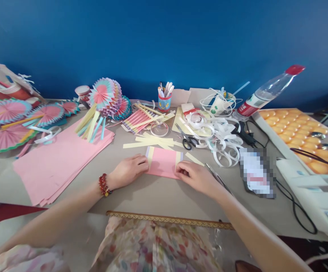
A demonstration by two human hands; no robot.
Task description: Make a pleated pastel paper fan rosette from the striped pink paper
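A pink sheet of paper (pixel 164 163) with yellow and lilac bands on its left and right sides lies on the table before me. My left hand (pixel 130 170) has its fingers curled together at the paper's left edge. At the lower right corner, my right hand (pixel 196 176) pinches the same sheet between thumb and fingers. Pale yellow paper strips (pixel 155 141) are scattered just beyond the sheet. Black-handled scissors (pixel 187 142) rest to the right of those strips. A slim metal tool (pixel 215 175) lies partly hidden behind my right forearm.
Stacked pink paper (pixel 59 162) and folded paper rosettes (pixel 46 114) occupy the left. A pen cup (pixel 164 102) stands near the wall. Curled white strips (pixel 227 141), a plastic bottle (pixel 268 94), a blurred phone-like object (pixel 256 173) and an orange-padded tray (pixel 299 136) sit to the right.
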